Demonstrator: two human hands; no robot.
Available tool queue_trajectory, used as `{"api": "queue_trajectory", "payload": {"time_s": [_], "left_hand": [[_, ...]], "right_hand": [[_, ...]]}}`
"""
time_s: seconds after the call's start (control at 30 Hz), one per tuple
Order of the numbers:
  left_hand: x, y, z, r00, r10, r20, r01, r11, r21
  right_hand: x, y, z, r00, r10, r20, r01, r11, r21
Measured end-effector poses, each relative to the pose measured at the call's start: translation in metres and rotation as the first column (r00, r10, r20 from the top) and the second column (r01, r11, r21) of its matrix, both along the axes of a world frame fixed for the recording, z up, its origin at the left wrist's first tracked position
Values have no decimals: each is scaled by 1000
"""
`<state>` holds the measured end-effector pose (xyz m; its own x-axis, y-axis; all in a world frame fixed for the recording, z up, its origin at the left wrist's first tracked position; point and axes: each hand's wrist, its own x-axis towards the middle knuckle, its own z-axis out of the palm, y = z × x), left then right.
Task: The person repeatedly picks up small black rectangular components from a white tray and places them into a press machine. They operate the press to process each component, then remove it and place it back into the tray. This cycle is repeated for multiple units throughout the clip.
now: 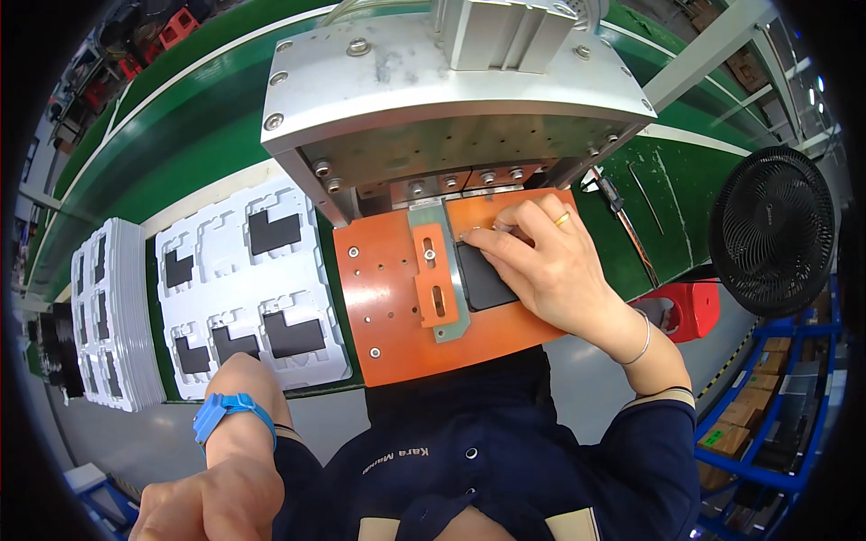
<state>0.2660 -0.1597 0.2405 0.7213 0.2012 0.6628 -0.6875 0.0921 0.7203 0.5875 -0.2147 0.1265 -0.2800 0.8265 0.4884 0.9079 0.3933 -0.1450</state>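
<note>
My right hand (548, 261) is over the orange fixture plate (388, 347), its thumb and forefinger pinched together at the far edge of a flat black piece (490, 287). That piece lies on the plate beside a green strip (454, 326) and a slotted orange block (428, 279); my palm hides its right part. Low at the left, close to the camera, is my left hand (212, 505), fingers curled in and partly cut off by the frame; whatever they hold is hidden. A blue strap (236, 410) circles that wrist.
A metal press frame (451, 99) stands over the plate's far side. To the left are a white tray (212, 311) of black L-shaped pieces and a tray stack (135, 316). Calipers (622, 212), a thin rod (646, 198) and a black fan (773, 230) are at right.
</note>
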Motion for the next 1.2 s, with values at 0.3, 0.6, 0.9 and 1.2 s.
{"api": "queue_trajectory", "payload": {"time_s": [0.3,0.6,0.9,1.2], "left_hand": [[27,0,-10,988,-18,152,24,999,-33],[67,-15,-69,671,725,155,-732,617,288],[103,7,-116,687,706,-171,-117,341,933],[100,7,-117,688,711,-144,-127,314,941]], "right_hand": [[4,0,-2,998,40,-57,-43,998,-53],[9,4,-7,963,90,-254,-97,995,-17],[5,2,0,996,80,-41,-80,997,-5],[3,2,-1,997,-50,-58,51,998,27]]}}
